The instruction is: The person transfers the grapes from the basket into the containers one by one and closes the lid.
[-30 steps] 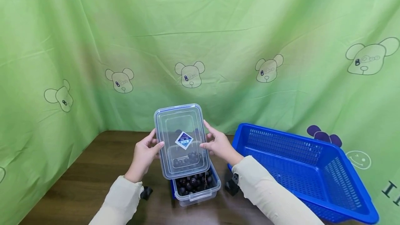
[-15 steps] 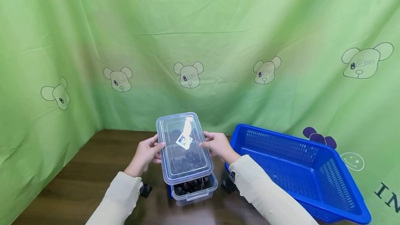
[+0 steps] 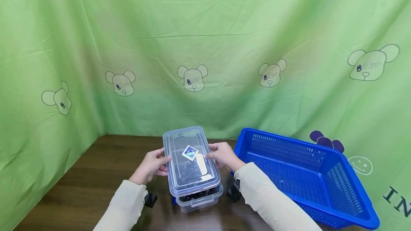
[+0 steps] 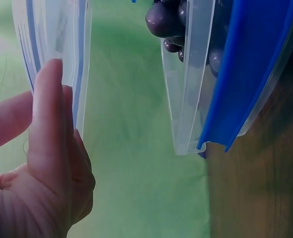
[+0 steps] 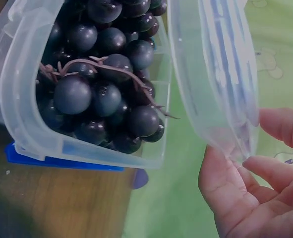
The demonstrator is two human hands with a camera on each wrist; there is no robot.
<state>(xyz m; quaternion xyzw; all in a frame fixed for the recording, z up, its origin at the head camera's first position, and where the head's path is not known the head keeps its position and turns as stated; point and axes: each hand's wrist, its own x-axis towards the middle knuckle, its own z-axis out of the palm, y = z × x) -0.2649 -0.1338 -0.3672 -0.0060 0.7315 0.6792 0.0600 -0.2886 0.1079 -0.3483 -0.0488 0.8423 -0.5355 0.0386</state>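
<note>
My left hand and right hand hold a clear plastic lid by its long sides, thumbs on top. The lid bears a diamond-shaped BXH sticker. It hovers over a clear food box, and both wrist views show a gap between them. Dark purple grapes with a brown stem fill the box. Along one outer side of the box hangs a blue clip flap. In the right wrist view, fingertips of the right hand touch the lid's edge.
To the right stands a large blue perforated basket, close to the right forearm. The brown wooden table carries everything. Behind and to the left hangs a green curtain with bear-head prints.
Both hands have lowered the lid and tipped it flatter, so it covers more of the grapes. The box and basket stay put; the head view has shifted slightly.
</note>
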